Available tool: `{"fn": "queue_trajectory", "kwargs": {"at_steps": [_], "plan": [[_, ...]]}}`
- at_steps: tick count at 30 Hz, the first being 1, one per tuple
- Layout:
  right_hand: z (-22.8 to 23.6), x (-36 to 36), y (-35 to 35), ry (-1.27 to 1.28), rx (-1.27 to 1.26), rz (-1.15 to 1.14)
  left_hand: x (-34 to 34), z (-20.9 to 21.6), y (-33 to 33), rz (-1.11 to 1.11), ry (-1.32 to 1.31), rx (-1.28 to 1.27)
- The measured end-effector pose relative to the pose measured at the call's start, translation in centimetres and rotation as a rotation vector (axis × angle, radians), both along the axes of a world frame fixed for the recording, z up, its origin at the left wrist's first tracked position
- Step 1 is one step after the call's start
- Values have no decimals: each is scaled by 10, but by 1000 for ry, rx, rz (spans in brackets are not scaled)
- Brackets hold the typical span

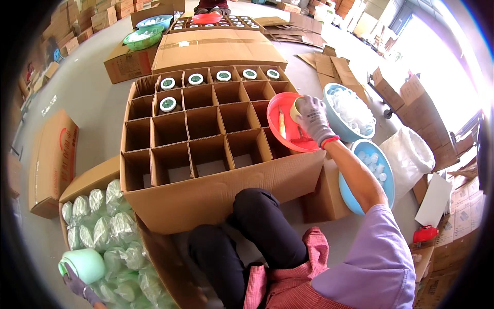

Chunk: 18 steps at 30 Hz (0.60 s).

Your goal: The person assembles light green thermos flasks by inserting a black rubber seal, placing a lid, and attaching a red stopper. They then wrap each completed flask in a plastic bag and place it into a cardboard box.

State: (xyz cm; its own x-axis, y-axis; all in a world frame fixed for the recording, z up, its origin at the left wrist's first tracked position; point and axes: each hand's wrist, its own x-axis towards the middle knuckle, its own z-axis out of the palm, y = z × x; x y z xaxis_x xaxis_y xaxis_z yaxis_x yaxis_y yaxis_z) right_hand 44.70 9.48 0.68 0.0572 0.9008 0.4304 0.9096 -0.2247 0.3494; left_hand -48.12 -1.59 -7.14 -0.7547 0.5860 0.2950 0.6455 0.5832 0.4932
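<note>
My right hand, in a grey work glove, is closed on a yellowish round thing like a tape roll, over a red plastic basin. A yellow stick-like tool lies in that basin, which rests on the right side of a large divided carton. Jars with white-rimmed green lids stand in several of the carton's far compartments. At lower left my gloved left hand grips a pale green plastic jar by its rim, above a carton of bagged green jars.
Blue basins of clear plastic pieces and small translucent caps stand at right, beside a white sack. A closed carton is at left. Farther off, a person sits behind another divided carton.
</note>
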Motion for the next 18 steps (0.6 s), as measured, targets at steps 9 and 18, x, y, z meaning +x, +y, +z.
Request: {"fn": "queue_trajectory", "kwargs": {"at_steps": [9, 18], "plan": [[-17, -27, 38, 906, -214, -116, 216, 150, -42, -329, 249, 418], [66, -125, -144, 1837, -358, 462, 429, 170, -97, -1219, -133, 464]]}}
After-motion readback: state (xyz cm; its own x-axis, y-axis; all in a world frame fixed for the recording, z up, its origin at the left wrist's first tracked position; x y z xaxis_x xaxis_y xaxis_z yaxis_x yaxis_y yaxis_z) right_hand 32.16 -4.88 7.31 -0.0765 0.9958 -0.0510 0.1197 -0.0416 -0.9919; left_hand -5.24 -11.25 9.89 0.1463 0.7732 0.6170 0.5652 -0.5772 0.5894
